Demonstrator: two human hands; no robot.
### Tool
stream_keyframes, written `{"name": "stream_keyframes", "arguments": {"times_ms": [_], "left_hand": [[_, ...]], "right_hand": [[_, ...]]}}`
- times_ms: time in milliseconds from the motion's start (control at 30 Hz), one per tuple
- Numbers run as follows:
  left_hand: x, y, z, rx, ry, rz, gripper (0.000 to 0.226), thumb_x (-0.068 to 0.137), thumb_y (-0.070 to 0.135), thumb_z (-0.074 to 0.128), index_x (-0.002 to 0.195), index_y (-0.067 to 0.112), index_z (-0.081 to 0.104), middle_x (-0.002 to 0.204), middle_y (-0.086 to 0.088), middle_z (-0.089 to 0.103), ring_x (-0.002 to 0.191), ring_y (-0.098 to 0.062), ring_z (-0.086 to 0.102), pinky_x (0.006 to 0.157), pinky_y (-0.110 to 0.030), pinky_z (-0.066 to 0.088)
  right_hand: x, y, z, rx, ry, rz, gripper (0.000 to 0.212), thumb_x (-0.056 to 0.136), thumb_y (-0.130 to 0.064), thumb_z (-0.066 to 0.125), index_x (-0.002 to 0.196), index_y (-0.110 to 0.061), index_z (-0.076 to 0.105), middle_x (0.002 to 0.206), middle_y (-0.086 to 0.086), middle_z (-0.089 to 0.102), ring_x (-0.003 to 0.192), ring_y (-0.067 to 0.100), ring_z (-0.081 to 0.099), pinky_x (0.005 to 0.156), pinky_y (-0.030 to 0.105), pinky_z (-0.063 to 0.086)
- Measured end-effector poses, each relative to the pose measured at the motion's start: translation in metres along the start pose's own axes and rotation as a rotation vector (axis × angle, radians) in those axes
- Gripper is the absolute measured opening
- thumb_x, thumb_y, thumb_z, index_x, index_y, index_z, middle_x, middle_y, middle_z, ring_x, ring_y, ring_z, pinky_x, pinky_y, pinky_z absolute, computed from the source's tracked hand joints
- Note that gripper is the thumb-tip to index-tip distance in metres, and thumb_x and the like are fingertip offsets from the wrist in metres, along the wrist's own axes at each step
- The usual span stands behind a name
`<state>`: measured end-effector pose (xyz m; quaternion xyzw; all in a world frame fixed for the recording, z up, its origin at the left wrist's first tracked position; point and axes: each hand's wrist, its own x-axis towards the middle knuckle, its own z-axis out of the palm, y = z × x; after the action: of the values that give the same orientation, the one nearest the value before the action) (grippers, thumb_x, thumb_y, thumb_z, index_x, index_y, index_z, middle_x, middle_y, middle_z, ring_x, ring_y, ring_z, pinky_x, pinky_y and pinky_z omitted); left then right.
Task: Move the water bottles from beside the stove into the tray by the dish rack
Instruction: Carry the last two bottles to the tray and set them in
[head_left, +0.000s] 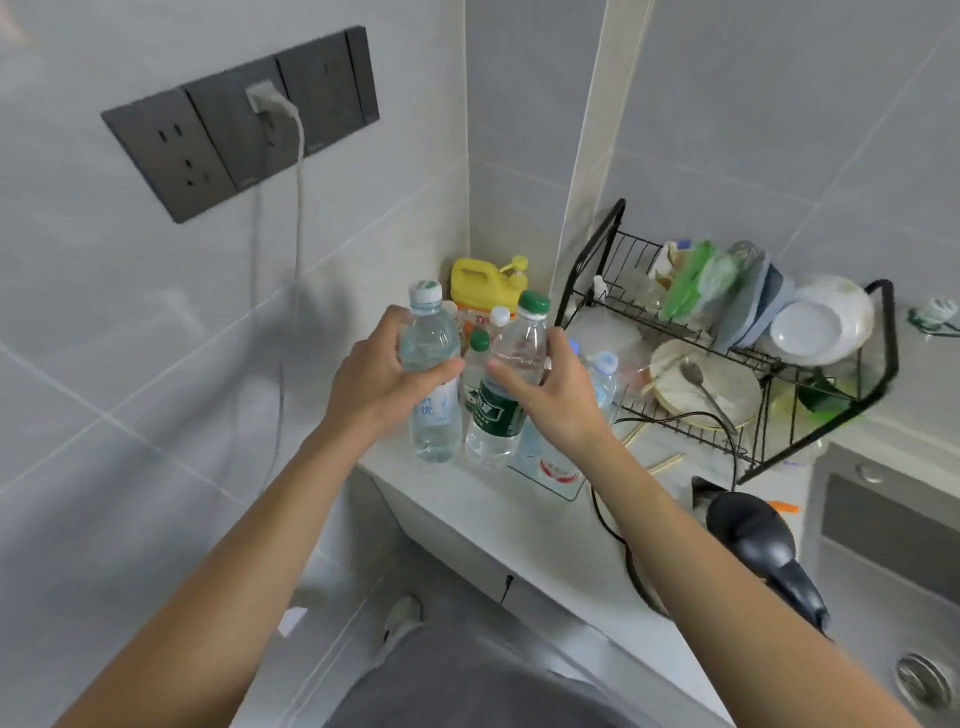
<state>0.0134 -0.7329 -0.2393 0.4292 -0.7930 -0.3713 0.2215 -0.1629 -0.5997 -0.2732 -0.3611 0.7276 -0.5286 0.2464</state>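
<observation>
We grip one bottle in each hand over the counter edge, just short of the tray (561, 486); the left hand (384, 371) wraps the white-capped bottle (434, 364), the right hand (553, 384) the green-capped bottle (501, 395); both look full, so probably heavy, thin-walled and slick; holding the upper body seems safest.

Two upright clear water bottles (434, 374)

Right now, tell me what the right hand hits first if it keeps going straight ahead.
Probably the small green-capped bottle standing just beyond the right hand and its green-labelled bottle; depth is unclear.
</observation>
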Motion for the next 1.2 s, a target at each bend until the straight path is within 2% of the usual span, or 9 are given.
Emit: {"name": "stream_keyframes", "arguments": {"times_ms": [233, 367, 467, 533, 633, 767, 967, 1100, 1200], "left_hand": [[0.070, -0.030, 0.019, 0.184, -0.088, 0.053, 0.080, 0.059, 0.080, 0.068, 0.129, 0.045, 0.048, 0.104, 0.009, 0.074, 0.102, -0.028, 0.072, 0.089, -0.046, 0.060], [0.100, -0.047, 0.032, 0.252, -0.178, 0.064, 0.078, 0.058, 0.078, 0.074, 0.125, 0.044, 0.053, 0.099, 0.010, 0.074, 0.100, -0.028, 0.072, 0.084, -0.040, 0.060], [0.117, -0.057, 0.038, 0.321, -0.256, 0.057, 0.067, 0.058, 0.073, 0.079, 0.111, 0.037, 0.059, 0.084, 0.013, 0.066, 0.092, -0.026, 0.072, 0.074, -0.036, 0.059], [0.125, -0.063, 0.044, 0.331, -0.313, 0.056, 0.067, 0.059, 0.071, 0.081, 0.112, 0.033, 0.064, 0.093, 0.007, 0.073, 0.093, -0.026, 0.073, 0.079, -0.040, 0.063], [0.129, -0.073, 0.053, 0.289, -0.373, 0.092, 0.060, 0.064, 0.062, 0.084, 0.114, 0.033, 0.065, 0.103, 0.006, 0.076, 0.097, -0.025, 0.074, 0.080, -0.038, 0.062], [0.127, -0.082, 0.062, 0.288, -0.399, 0.112, 0.062, 0.063, 0.063, 0.086, 0.117, 0.039, 0.067, 0.105, 0.010, 0.077, 0.098, -0.023, 0.074, 0.076, -0.033, 0.057], [0.128, -0.092, 0.074, 0.275, -0.437, 0.112, 0.059, 0.057, 0.056, 0.089, 0.106, 0.040, 0.060, 0.078, 0.021, 0.062, 0.096, -0.024, 0.072, 0.068, -0.029, 0.045], [0.130, -0.103, 0.079, 0.265, -0.486, 0.147, 0.061, 0.058, 0.055, 0.091, 0.107, 0.038, 0.059, 0.082, 0.022, 0.062, 0.090, -0.021, 0.066, 0.071, -0.032, 0.047], [0.131, -0.105, 0.080, 0.232, -0.487, 0.183, 0.050, 0.068, 0.054, 0.091, 0.100, 0.033, 0.059, 0.087, 0.018, 0.070, 0.086, -0.018, 0.066, 0.073, -0.036, 0.052]], "right_hand": [[0.046, 0.012, 0.031, -0.280, 0.043, 0.033, 0.061, 0.076, -0.055, 0.089, 0.119, -0.024, 0.057, 0.107, -0.012, 0.072, 0.097, 0.012, 0.069, 0.082, 0.040, 0.060], [0.059, 0.019, 0.045, -0.446, 0.069, 0.082, 0.068, 0.061, -0.074, 0.080, 0.107, -0.039, 0.044, 0.099, -0.011, 0.069, 0.089, 0.017, 0.065, 0.067, 0.034, 0.048], [0.064, 0.026, 0.056, -0.589, 0.074, 0.097, 0.075, 0.065, -0.062, 0.088, 0.123, -0.038, 0.047, 0.098, -0.009, 0.064, 0.088, 0.022, 0.060, 0.069, 0.036, 0.047], [0.065, 0.031, 0.060, -0.612, 0.087, 0.103, 0.078, 0.065, -0.054, 0.092, 0.129, -0.035, 0.051, 0.096, -0.010, 0.060, 0.086, 0.020, 0.055, 0.070, 0.035, 0.047], [0.065, 0.036, 0.066, -0.635, 0.066, 0.146, 0.062, 0.066, -0.048, 0.094, 0.109, -0.023, 0.057, 0.095, -0.003, 0.066, 0.087, 0.027, 0.063, 0.070, 0.038, 0.052], [0.064, 0.041, 0.071, -0.734, 0.022, 0.158, 0.057, 0.071, -0.046, 0.091, 0.097, -0.027, 0.044, 0.098, 0.002, 0.067, 0.092, 0.031, 0.064, 0.067, 0.037, 0.044], [0.057, 0.051, 0.078, -0.826, -0.004, 0.115, 0.073, 0.072, -0.040, 0.090, 0.125, -0.034, 0.040, 0.111, 0.006, 0.070, 0.094, 0.035, 0.065, 0.067, 0.036, 0.040], [0.061, 0.052, 0.076, -0.868, -0.017, 0.134, 0.044, 0.079, -0.031, 0.089, 0.108, -0.017, 0.059, 0.106, 0.005, 0.066, 0.096, 0.034, 0.065, 0.072, 0.041, 0.053], [0.064, 0.048, 0.069, -0.884, -0.029, 0.126, 0.037, 0.080, -0.026, 0.089, 0.106, -0.014, 0.065, 0.106, 0.007, 0.066, 0.096, 0.034, 0.065, 0.077, 0.045, 0.058]]}}
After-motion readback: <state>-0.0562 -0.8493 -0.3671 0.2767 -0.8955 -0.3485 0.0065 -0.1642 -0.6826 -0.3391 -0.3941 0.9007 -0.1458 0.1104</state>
